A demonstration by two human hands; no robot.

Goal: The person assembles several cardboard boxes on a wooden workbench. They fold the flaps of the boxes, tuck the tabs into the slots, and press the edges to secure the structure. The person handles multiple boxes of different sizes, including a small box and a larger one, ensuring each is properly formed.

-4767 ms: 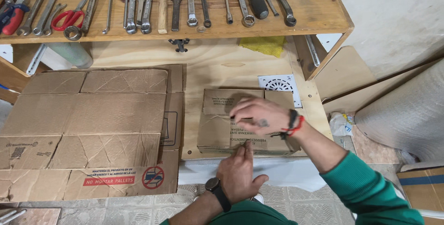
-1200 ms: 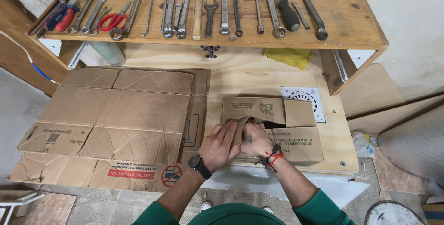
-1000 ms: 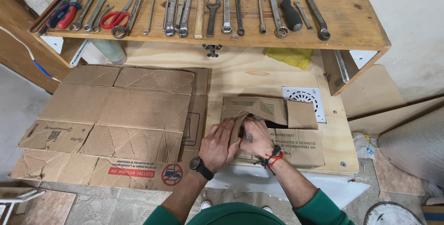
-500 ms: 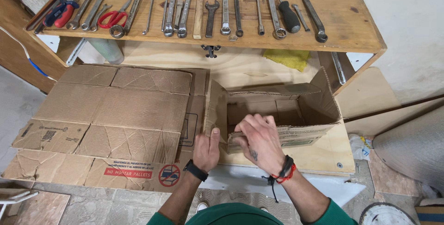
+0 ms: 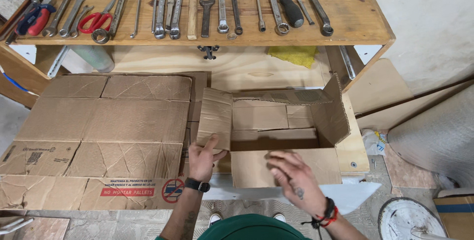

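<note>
A small brown cardboard box (image 5: 276, 121) stands opened up on the low wooden board, its flaps spread and its inside showing. My left hand (image 5: 201, 158) pinches the lower edge of the box's left flap (image 5: 216, 116) between thumb and fingers. My right hand (image 5: 291, 178) hovers with fingers spread over the near flap (image 5: 247, 168), holding nothing; the fingers look blurred. Both wrists wear bands, a dark watch on the left, black and red cords on the right.
A large flattened cardboard sheet (image 5: 103, 131) lies to the left. Above, a wooden shelf (image 5: 345, 3) carries several wrenches, red scissors (image 5: 95, 20), a hammer and a screwdriver. A yellow cloth (image 5: 294, 55) lies under it. A white bucket lid (image 5: 407, 218) sits at lower right.
The folded box has been pulled open into a box shape. My left hand moved to the left flap, and my right hand came off the box toward the near flap.
</note>
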